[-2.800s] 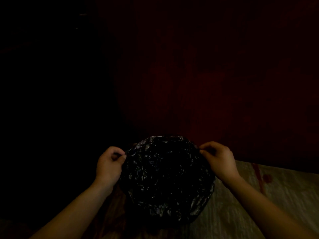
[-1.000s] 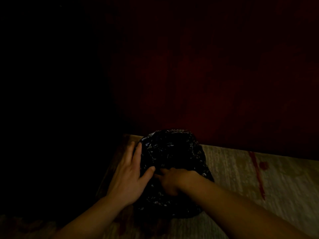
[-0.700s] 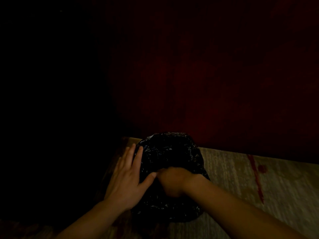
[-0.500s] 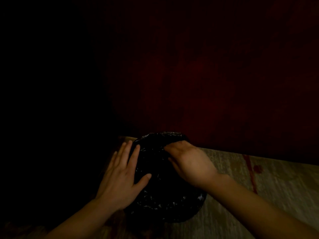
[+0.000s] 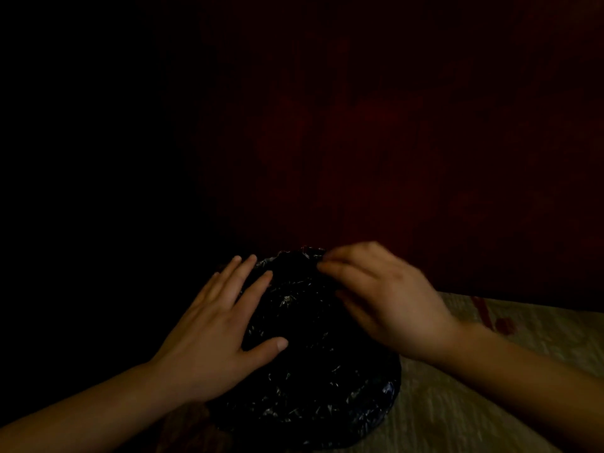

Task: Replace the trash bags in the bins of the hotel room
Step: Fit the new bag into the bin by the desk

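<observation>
Head view: black trash bag (image 5: 313,364) already spread over the bin on the pale carpet (image 5: 490,403), against the dark red wall (image 5: 392,142). Left hand (image 5: 222,335) lay flat and released on the plastic; right hand (image 5: 389,302) pinched the far edge, blurred. Judged nearly fitted, only tucking left. Bin itself hidden under the bag; left surroundings too dark to read.

Single head-worn view, directed forward and steeply downward from close above the left hand (image 5: 215,341) and right hand (image 5: 389,302). A black trash bag (image 5: 313,380) is framed low at centre, with dark wall (image 5: 376,142) filling the upper frame
</observation>
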Demonstrator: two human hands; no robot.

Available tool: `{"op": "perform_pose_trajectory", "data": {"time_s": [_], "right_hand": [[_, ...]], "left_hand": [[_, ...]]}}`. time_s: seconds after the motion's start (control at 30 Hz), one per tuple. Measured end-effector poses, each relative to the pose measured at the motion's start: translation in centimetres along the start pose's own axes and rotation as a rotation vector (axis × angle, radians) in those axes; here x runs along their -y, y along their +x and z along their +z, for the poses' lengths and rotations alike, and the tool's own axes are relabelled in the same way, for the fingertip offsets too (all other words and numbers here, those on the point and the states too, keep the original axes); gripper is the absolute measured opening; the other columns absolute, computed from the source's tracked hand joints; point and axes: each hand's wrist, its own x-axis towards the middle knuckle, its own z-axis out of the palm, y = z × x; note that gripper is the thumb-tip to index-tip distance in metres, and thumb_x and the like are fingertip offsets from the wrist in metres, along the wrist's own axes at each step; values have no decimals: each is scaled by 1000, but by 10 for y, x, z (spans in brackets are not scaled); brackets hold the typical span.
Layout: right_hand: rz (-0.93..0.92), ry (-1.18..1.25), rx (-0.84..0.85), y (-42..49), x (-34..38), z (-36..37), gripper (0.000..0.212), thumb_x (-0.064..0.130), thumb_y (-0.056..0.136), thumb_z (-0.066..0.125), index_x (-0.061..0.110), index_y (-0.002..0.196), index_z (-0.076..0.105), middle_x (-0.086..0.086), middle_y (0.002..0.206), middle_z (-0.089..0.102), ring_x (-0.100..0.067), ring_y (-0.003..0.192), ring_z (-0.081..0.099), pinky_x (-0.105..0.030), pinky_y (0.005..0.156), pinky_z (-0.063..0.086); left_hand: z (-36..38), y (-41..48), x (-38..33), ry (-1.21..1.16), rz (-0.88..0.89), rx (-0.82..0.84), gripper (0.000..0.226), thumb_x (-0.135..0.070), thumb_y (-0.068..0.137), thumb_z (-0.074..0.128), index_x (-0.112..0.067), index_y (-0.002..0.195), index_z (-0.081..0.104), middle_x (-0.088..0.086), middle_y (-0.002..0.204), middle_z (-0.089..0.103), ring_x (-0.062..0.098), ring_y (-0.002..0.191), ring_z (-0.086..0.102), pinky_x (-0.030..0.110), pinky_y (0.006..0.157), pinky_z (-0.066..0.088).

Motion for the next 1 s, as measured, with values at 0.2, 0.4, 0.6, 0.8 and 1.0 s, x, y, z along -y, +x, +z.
{"op": "perform_pose_trajectory", "data": {"time_s": [0.2,0.4,0.6,0.8,1.0], "right_hand": [[636,678,387,-19,-17,29,92,62,85,45,36,156,-6,14,165,0,-9,151,10,-26,116,19],[768,849,88,-51,-9,15,83,67,81,44,45,154,12,22,160,20,-1,137,35,-22,105,34],[877,1117,47,-120,4,21,76,72,70,67,67,137,32,24,152,36,-7,131,50,-43,108,47],[871,1137,188,-147,29,48,87,14,63,92,44,133,48,11,133,54,-17,111,66,-37,88,59],[459,404,-43,-147,15,61,37,64,88,51,35,104,69,21,92,65,4,84,64,-16,69,53]], "left_hand": [[15,-9,-1,-71,-23,2,101,-97,66,9,-46,151,-13,-19,156,-32,0,141,-35,33,120,0],[25,-10,0,-40,-13,-62,100,-93,72,9,-38,155,-4,-10,163,-18,7,146,-26,35,120,-1],[14,-21,1,7,70,-60,100,-95,73,11,-40,155,-1,-9,164,-14,10,147,-26,44,123,-4],[17,-36,-7,63,74,99,121,-108,48,23,-50,144,-23,-14,154,-39,14,139,-43,42,119,-11],[26,-37,-7,91,44,39,129,-106,50,31,-41,150,-19,-11,158,-33,17,141,-41,40,117,-8]]}}
